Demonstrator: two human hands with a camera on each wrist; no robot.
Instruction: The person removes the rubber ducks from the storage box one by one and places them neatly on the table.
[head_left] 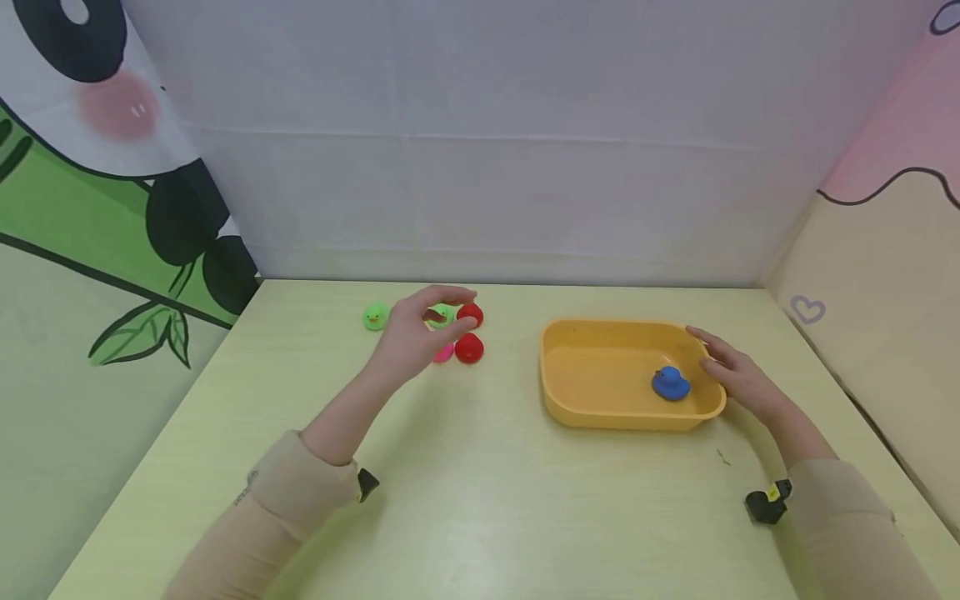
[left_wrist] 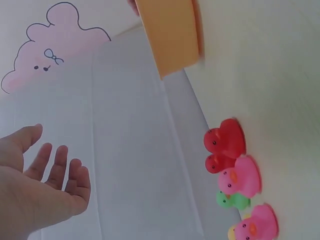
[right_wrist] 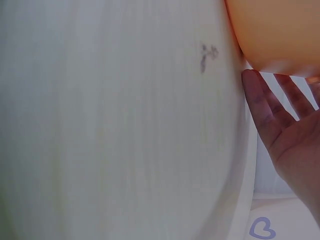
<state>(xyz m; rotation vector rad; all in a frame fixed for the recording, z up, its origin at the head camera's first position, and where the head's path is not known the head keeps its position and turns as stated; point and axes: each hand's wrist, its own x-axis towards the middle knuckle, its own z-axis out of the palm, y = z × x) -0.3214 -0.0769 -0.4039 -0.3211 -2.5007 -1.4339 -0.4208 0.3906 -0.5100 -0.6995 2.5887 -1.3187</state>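
Observation:
My left hand [head_left: 415, 332] hovers in the air over a cluster of small rubber ducks, fingers loosely bent and nothing in them. Among the ducks, a front red duck [head_left: 469, 349], a back red duck [head_left: 471, 313] and a left green duck [head_left: 376, 317] show. The hand partly covers a second green duck [head_left: 441, 316] and a pink duck [head_left: 443, 353]. Another pink duck [left_wrist: 257, 225] and a sliver of yellow duck [left_wrist: 231, 233] appear in the left wrist view. At the yellow-orange tray [head_left: 592, 420], my right hand [head_left: 738, 379] touches the right end with extended fingers. Inside the tray sits a blue duck [head_left: 670, 383].
A pale wooden table [head_left: 525, 517] carries everything. Behind it hangs a light grey cloth backdrop [head_left: 525, 150]. Printed side panels stand left and right, the right panel [head_left: 885, 275] bearing a heart.

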